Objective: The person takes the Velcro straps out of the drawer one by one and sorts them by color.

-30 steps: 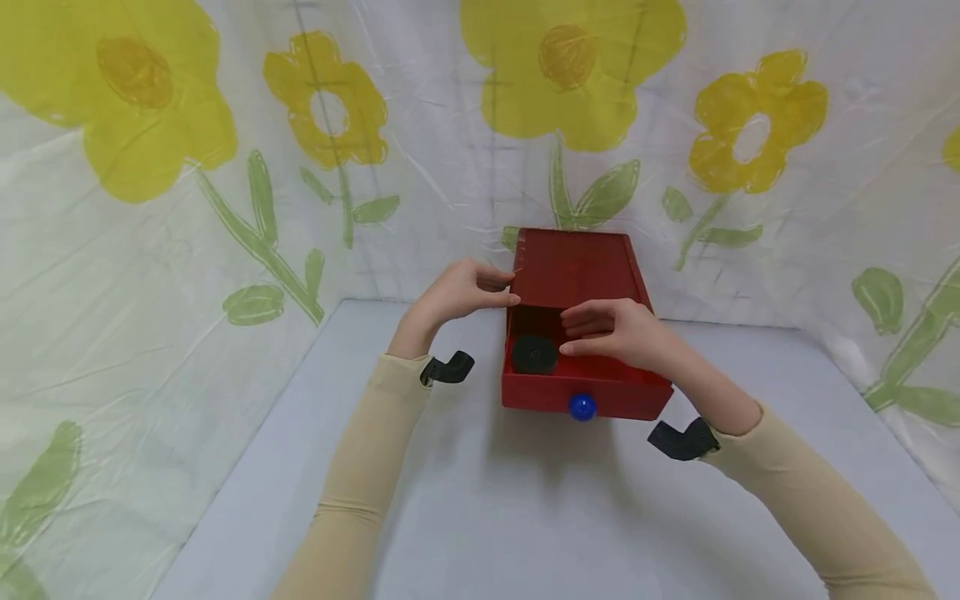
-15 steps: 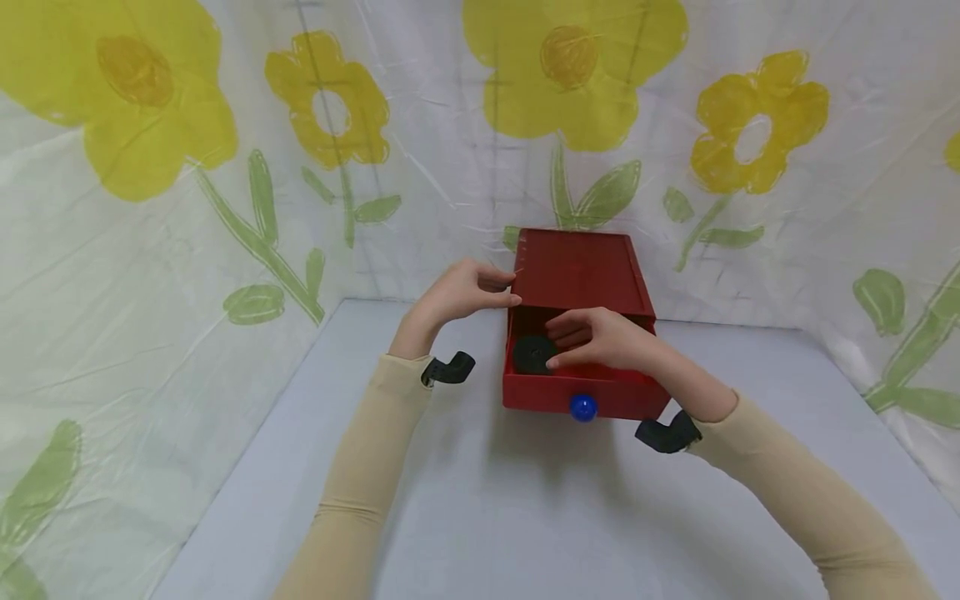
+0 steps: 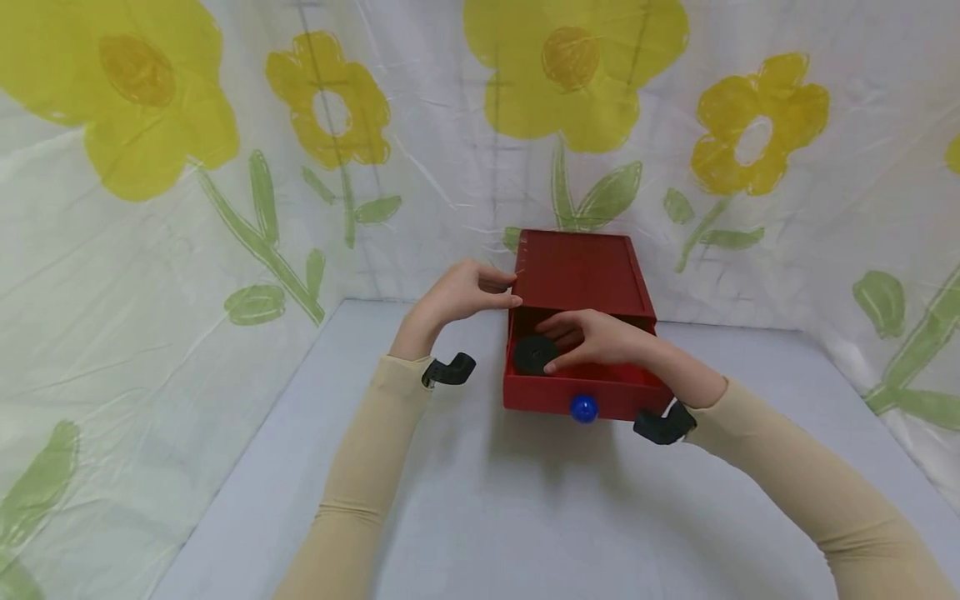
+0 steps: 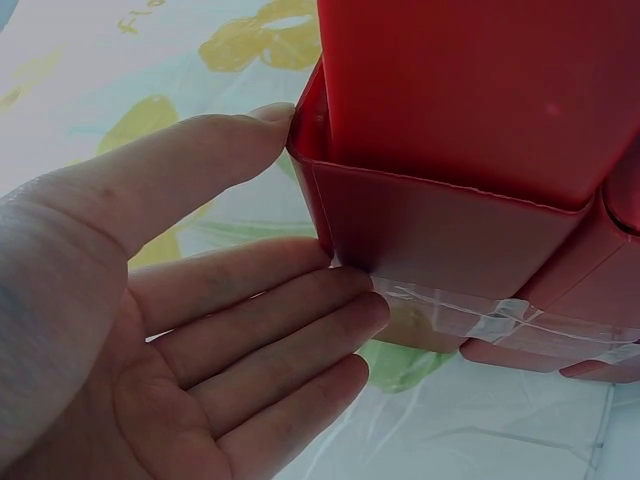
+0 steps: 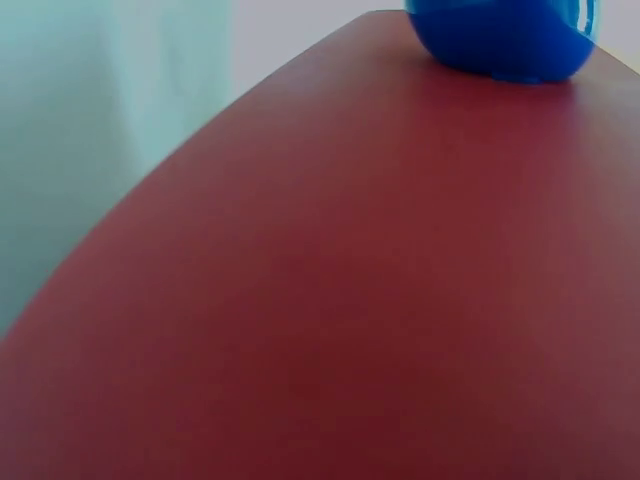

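A red box [image 3: 581, 271] stands at the back of the table, its drawer [image 3: 543, 393] pulled out and showing a blue ball knob [image 3: 584, 408]. In the drawer's left part lies a black round disc [image 3: 534, 357] with a small centre hole. My right hand [image 3: 603, 340] reaches into the drawer, thumb at the disc's near right edge and fingers curled round its far side. The left hand [image 3: 459, 293] rests at the box's left side; in the left wrist view its fingers are straight, tips against the red wall. The right wrist view shows only the drawer front and knob.
A white table [image 3: 450, 517] spreads in front of the box. Behind and to the left hangs a white sheet [image 3: 427, 108] printed with yellow flowers. Dark wrist mounts [image 3: 663, 423] sit on both sleeves; the right one overlaps the drawer's front corner.
My right hand has moved left and down inside the drawer until its thumb and fingers reached the black disc. The left hand and the box have stayed in place.
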### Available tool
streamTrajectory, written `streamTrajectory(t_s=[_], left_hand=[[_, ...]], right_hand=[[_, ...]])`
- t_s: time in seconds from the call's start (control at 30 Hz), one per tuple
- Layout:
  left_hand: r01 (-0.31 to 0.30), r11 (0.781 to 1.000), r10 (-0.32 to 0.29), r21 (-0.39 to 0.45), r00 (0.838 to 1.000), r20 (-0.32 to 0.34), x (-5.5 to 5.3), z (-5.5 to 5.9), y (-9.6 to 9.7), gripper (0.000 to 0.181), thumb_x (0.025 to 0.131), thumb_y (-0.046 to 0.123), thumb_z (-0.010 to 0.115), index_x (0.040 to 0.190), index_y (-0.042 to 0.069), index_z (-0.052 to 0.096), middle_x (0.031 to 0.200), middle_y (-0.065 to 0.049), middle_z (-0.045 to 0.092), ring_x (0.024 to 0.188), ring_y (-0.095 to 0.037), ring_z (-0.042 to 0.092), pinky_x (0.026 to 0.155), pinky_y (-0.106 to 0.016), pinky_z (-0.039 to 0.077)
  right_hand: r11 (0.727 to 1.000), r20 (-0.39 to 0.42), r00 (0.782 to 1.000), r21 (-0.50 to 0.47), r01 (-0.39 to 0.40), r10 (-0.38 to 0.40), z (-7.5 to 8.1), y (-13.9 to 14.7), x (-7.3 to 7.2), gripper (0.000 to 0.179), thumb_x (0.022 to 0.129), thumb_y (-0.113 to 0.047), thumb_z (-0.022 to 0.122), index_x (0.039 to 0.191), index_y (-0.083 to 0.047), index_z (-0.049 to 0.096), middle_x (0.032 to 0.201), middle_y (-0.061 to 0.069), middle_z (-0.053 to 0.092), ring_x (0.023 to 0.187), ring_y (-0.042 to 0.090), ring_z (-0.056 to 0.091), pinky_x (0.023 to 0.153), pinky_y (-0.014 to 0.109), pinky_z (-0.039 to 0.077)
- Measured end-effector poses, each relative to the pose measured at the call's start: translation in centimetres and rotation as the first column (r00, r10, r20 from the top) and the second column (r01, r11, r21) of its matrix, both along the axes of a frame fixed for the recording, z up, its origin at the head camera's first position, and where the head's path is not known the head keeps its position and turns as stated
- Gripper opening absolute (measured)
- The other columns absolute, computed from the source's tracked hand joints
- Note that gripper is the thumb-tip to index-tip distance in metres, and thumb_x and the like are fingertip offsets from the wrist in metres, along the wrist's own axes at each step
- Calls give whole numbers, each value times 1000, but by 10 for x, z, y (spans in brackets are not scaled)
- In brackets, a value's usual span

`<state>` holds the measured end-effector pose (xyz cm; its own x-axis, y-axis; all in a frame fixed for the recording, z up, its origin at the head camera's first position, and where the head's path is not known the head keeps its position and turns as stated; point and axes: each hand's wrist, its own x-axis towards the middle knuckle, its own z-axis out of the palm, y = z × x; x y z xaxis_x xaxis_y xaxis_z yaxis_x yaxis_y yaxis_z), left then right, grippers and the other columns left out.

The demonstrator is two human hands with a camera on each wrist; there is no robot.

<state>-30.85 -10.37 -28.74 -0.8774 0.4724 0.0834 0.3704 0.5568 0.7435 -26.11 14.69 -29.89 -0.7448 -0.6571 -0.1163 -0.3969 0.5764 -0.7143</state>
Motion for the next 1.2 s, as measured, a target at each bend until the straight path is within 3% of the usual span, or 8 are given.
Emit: streamTrajectory(t_s=[0.5, 1.2], left_hand=[[3, 1000, -3, 8, 1000, 3, 0, -1, 1, 53, 82, 42, 72, 127, 17, 63, 128, -3, 62, 116, -17, 59, 94, -37, 50], [-8, 1000, 8, 6, 1000, -10, -1, -4, 1, 53, 81, 44, 72, 126, 18, 64, 125, -1, 64, 113, -15, 60, 92, -36, 51]], right_hand=[[999, -100, 995, 48, -9, 14, -9, -2, -2, 60, 80, -24, 76, 133, -6, 53, 132, 17, 55, 118, 35, 56, 97, 47, 47], [997, -139, 990, 74, -6, 16, -9, -1, -1, 55, 82, -24, 75, 130, -6, 56, 129, 15, 58, 115, 34, 58, 95, 46, 49]])
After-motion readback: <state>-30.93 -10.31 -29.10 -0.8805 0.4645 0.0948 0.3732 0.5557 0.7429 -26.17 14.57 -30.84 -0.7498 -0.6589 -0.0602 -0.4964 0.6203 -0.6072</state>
